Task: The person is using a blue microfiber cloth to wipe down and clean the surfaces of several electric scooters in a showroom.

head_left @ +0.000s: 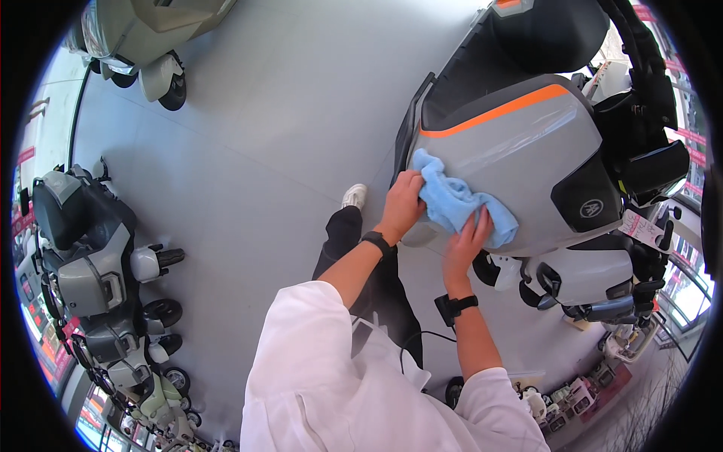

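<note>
grey floor (248, 188); hands (405, 202) (465, 245) press cloth (456, 200) onto scooter (520, 154) bearing round emblem (591, 209).

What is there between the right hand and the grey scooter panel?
In the head view, a crumpled blue cloth lies between the right hand and the grey scooter panel.

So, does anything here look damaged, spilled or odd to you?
Nothing looks spilled or damaged. One slightly odd thing: a thin black cable loops loosely beside the right forearm. The crumpled blue cloth on the grey scooter seems in place, the left hand and right hand both on it.
</note>
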Available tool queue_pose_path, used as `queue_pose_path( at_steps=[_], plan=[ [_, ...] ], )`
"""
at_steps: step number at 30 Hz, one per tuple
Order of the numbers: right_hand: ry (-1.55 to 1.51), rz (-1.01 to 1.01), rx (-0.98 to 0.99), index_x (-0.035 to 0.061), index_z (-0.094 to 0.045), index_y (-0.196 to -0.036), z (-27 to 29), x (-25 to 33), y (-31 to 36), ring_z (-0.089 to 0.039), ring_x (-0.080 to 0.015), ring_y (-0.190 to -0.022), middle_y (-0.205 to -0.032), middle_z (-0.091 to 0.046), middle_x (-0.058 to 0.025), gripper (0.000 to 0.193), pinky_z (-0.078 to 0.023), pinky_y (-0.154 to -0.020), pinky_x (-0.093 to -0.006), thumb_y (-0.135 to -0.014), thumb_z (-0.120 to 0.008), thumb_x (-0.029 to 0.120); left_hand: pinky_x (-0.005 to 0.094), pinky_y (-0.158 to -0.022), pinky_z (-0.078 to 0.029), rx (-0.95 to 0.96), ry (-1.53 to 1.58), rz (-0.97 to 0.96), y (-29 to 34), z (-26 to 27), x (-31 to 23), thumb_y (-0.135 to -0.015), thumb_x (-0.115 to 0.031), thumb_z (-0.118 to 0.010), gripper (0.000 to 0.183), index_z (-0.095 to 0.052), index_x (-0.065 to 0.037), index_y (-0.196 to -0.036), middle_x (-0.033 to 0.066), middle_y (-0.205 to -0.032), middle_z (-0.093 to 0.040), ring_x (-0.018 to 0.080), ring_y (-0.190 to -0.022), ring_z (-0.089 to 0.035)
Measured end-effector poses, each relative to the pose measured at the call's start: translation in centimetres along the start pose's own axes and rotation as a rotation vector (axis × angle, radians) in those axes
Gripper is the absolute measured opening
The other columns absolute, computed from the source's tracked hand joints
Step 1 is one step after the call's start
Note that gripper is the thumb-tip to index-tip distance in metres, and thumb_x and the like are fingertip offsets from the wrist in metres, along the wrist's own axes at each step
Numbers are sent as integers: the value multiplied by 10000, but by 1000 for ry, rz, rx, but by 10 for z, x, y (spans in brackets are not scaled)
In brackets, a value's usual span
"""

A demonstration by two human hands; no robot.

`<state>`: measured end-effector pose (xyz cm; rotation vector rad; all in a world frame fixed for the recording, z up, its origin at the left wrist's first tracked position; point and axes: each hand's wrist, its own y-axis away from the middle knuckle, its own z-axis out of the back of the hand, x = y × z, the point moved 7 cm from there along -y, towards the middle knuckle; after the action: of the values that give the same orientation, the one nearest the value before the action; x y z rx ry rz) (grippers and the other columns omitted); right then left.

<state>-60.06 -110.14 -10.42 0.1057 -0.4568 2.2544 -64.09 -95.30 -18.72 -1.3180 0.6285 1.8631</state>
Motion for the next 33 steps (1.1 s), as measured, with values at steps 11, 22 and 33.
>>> queue_pose_path(
  at_steps=[11,22,33],
  plan=[
    [-83,319,455,74,-549,-1291,-15,45,-50,-494,-315,-1203,-1279,-552,-104,511,-321,-1062,-452,-792,-528,-37,372,-939,-436,60,338,367,29,-28,57,-800,7,-581,459,-511,-35,-1252,198,-1203,-587,361,-1156,-540],
    [103,280,135,35,-525,-1294,49,59,-157,-420,-276,-1319,-1343,-510,-94,486,-249,-1125,-481,-822,-492,-72,376,-929,-430,77,477,-170,-173,-21,-32,-830,-69,-624,302,-549,-17,-1118,169,-1108,-586,331,-1065,-553],
    [128,185,-283,55,-524,-1317,110,12,-219,-444,-344,-1264,-1336,-497,-146,506,-335,-1063,-491,-824,-460,-39,436,-857,-445,77,462,-367,-247,-23,-150,-737,46,-515,321,-588,-43,-1037,183,-977,-578,395,-967,-542]
  ],
)
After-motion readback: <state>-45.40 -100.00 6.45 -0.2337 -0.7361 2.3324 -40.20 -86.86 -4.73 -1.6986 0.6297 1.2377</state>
